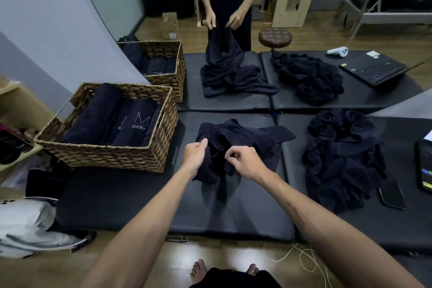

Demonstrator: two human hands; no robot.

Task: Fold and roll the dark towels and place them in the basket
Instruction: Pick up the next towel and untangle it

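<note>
Person stands at a black padded table (233,206) w/ a mirror behind it. Left hand (195,152) and right hand (245,162) both pinch the top edge of one dark towel (254,138), lifted a bit; its far part still lies crumpled on the pad. Fingers curled round fabric on both sides, hands close together, so the towel hangs bunched between them.

Step in hand, prob.: finding the corners to open it out before folding. To do it well: slide each hand outward along the hem till it reaches a corner, spread arms wide, give a shake, then lay it flat on the bare pad nearer the body. Fold lengthwise w/ edges matched, smooth creases, roll tight from one short end so the roll matches those in the basket.

Wicker basket (112,154) sits to the left on the table, near the towel, already holding several rolled towels (93,114) side by side; room left looks tight. Pile of unfolded towels (343,159) waits to the right, w/ a phone (392,196) just beside it, so task seems roughly midway.
</note>
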